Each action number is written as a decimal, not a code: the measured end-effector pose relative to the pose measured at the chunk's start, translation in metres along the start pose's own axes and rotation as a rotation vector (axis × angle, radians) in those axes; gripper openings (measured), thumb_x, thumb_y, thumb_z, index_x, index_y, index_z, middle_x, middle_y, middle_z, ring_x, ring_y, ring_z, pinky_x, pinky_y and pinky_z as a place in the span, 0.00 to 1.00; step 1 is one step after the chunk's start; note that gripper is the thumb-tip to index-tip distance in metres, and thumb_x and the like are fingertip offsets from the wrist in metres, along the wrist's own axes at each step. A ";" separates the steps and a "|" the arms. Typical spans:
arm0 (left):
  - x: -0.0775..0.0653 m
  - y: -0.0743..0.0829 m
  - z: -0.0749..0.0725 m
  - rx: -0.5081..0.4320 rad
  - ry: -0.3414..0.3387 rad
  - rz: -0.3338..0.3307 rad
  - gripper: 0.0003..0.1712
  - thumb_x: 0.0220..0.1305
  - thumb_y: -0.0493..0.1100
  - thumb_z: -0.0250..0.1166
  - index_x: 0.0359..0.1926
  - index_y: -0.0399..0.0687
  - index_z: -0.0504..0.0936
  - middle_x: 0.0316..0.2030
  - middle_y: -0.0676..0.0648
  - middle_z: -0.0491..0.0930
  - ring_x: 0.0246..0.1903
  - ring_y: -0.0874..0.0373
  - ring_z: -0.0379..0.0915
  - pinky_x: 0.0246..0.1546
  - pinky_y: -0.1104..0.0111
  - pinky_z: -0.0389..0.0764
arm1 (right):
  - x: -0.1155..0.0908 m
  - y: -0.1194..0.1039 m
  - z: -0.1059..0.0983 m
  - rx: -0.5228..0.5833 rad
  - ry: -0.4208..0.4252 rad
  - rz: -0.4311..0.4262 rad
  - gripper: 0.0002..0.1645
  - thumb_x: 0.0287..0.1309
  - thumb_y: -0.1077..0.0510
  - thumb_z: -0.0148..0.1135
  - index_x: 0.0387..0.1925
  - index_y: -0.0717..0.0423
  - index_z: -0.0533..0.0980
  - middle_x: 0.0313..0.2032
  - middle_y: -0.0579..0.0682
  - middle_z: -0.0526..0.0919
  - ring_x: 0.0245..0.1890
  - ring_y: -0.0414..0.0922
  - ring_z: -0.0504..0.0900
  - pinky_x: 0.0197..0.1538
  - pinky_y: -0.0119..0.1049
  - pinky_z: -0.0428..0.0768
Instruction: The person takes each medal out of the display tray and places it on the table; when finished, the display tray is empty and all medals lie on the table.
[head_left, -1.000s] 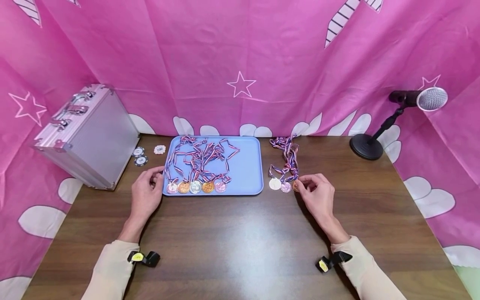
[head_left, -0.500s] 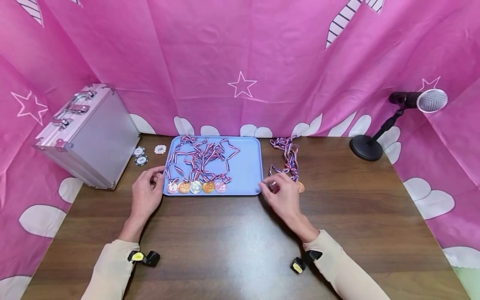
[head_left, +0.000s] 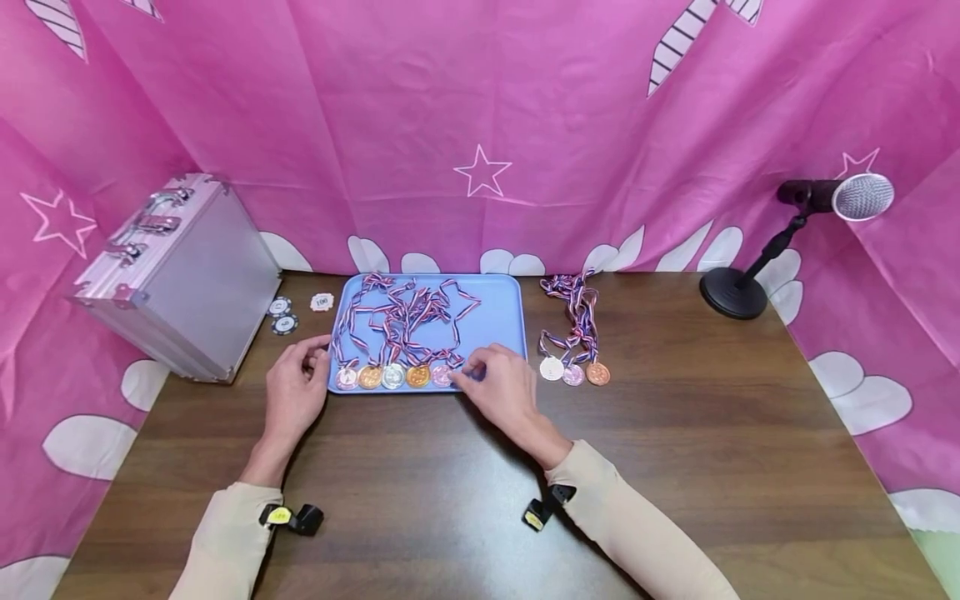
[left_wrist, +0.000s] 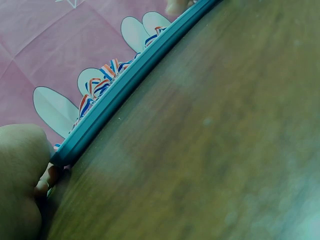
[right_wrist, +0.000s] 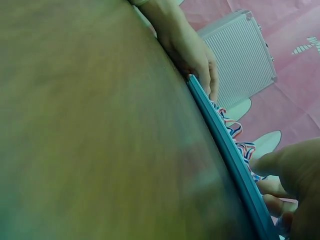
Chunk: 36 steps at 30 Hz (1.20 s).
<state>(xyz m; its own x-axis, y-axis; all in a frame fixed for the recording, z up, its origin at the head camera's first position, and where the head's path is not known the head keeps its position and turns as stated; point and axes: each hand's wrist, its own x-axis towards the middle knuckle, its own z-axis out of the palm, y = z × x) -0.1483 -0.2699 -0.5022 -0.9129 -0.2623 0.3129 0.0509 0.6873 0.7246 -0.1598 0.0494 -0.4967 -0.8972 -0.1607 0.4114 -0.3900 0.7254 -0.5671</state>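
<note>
Medals (head_left: 393,376) on blue tray (head_left: 501,304): pink, gold, silver; ribbons (head_left: 408,315) striped, tangled.

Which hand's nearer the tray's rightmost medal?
Right. The right hand is just right of that medal, at its edge; the left hand is at the left end of the tray.

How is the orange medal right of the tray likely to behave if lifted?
The orange medal looks shiny and lies flat, so it's probably stiff and likelier to slide than roll. The ribbons beyond it fold loosely and overlap, so are probably floppy; lifting one might drag others.
</note>
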 end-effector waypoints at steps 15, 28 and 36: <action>-0.001 0.000 0.001 -0.002 -0.004 -0.018 0.17 0.80 0.33 0.62 0.62 0.34 0.87 0.44 0.36 0.82 0.41 0.51 0.74 0.39 0.76 0.67 | 0.018 0.027 0.029 -0.018 -0.100 0.071 0.19 0.51 0.35 0.88 0.31 0.40 0.90 0.29 0.35 0.81 0.29 0.36 0.78 0.33 0.39 0.76; -0.001 -0.001 0.000 0.003 -0.005 -0.018 0.17 0.80 0.34 0.61 0.63 0.35 0.87 0.44 0.37 0.83 0.41 0.53 0.73 0.39 0.77 0.67 | 0.017 0.039 0.015 -0.019 -0.116 0.060 0.18 0.53 0.40 0.87 0.37 0.46 0.91 0.32 0.41 0.82 0.32 0.40 0.80 0.37 0.41 0.79; -0.001 -0.001 0.000 0.002 -0.010 -0.020 0.17 0.81 0.34 0.61 0.63 0.35 0.87 0.44 0.37 0.82 0.41 0.53 0.73 0.39 0.76 0.67 | 0.018 0.040 0.018 0.025 -0.139 0.070 0.20 0.47 0.46 0.91 0.37 0.45 0.87 0.35 0.41 0.85 0.35 0.41 0.82 0.42 0.43 0.80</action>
<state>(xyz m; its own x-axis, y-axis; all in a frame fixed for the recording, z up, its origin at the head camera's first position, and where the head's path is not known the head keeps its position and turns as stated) -0.1478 -0.2702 -0.5031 -0.9176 -0.2693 0.2925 0.0319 0.6834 0.7294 -0.1956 0.0631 -0.5248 -0.9419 -0.2025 0.2680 -0.3285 0.7217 -0.6093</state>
